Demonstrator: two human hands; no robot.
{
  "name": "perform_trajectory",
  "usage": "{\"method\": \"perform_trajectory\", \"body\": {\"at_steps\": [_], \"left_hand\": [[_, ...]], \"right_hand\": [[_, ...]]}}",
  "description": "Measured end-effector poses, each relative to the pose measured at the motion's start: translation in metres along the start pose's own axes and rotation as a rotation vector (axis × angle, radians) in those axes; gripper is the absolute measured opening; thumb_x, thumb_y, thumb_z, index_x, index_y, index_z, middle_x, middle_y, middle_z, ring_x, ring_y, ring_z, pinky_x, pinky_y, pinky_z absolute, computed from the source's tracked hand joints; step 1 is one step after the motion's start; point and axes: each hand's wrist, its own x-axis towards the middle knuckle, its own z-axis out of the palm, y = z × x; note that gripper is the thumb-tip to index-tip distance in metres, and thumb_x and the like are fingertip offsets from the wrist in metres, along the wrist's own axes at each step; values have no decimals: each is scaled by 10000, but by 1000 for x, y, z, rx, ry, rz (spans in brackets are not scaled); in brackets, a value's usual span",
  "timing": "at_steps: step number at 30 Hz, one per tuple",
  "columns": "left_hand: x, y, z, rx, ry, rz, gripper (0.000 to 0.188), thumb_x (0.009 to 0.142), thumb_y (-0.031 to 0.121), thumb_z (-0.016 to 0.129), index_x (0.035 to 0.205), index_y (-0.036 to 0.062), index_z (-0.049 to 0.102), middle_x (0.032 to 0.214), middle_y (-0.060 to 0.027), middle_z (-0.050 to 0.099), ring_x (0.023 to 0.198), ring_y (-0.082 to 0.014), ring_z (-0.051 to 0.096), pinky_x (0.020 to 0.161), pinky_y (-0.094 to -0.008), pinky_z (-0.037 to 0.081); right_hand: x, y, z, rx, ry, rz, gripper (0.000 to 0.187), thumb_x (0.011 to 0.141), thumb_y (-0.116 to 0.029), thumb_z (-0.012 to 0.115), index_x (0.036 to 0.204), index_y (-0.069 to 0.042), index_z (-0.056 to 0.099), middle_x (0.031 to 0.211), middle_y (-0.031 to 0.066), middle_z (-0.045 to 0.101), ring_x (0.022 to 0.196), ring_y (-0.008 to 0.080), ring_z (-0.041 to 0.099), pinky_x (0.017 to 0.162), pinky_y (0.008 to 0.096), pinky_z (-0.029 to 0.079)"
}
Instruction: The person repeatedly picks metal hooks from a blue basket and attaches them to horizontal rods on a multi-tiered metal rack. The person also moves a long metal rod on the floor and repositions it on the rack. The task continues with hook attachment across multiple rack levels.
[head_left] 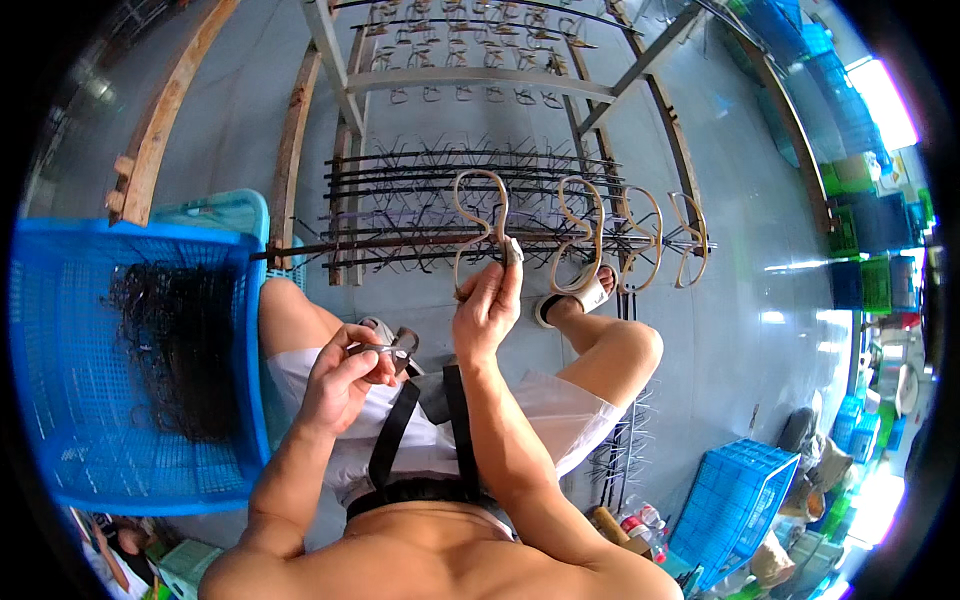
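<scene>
My right hand [488, 305] is raised in front of me, its fingers closed on the lower part of a pale, 3-shaped loop piece [482, 174]. White wrapping shows on one fingertip. The loop hangs at a dark horizontal rod [375, 243], and similar pale loops [580, 183] hang along it to the right. Lower and to the left, my left hand [340, 385] pinches a small dark curved piece [404, 345] with a shiny edge; its exact kind is unclear. Beside that arm stands a blue plastic crate [60, 400] holding a heap of dark wiry pieces [185, 350].
Several dark rods with wire hooks [440, 175] lie across beyond my hands. A metal frame [480, 78] stands farther off, with rows of loop pieces behind it. Wooden beams [165, 120] run over the grey floor. Another blue crate [735, 500] and bottles [645, 525] are at lower right.
</scene>
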Motion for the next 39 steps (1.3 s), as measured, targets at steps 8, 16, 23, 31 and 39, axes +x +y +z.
{"method": "perform_trajectory", "body": {"at_steps": [8, 16, 23, 31, 39], "left_hand": [[-8, 3, 6, 236, 5, 140, 189, 905, 124, 516, 1066, 25, 499, 857, -81, 625, 810, -160, 607, 764, -281, 455], [-15, 4, -5, 79, 9, 139, 217, 931, 195, 502, 1086, 47, 537, 860, -101, 657, 633, -32, 448, 515, -140, 342], [-9, 6, -2, -65, -38, 154, 270, 923, 182, 512, 1124, 2, 527, 845, -94, 617, 671, -109, 544, 499, -220, 454], [-7, 16, 5, -203, -8, 175, 263, 929, 171, 493, 1111, -16, 529, 762, -72, 576, 660, -129, 550, 469, -237, 447], [2, 33, 0, -234, -115, 53, 275, 952, 201, 456, 1096, -17, 542, 705, -38, 543, 637, -96, 534, 469, -205, 428]], "right_hand": [[10, 3, -9, -277, -11, -174, 332, 958, -102, 412, 1279, -24, 436, 559, 18, 500, 469, 62, 455, 430, 220, 378], [13, 0, -9, -253, 14, -147, 290, 964, -122, 418, 1232, -37, 486, 602, -24, 443, 510, 35, 422, 447, 199, 360], [15, 4, -6, -341, 32, -114, 280, 963, -148, 423, 1213, -38, 480, 589, -4, 492, 500, 47, 457, 438, 210, 376], [-3, -27, -29, -459, 7, -236, 323, 937, -135, 391, 1225, 11, 389, 969, 130, 490, 870, 201, 466, 777, 331, 397], [-26, -73, -51, 99, -1073, 304, 214, 913, -52, 501, 1082, 61, 569, 649, 41, 595, 578, 105, 584, 559, 232, 490]]}}
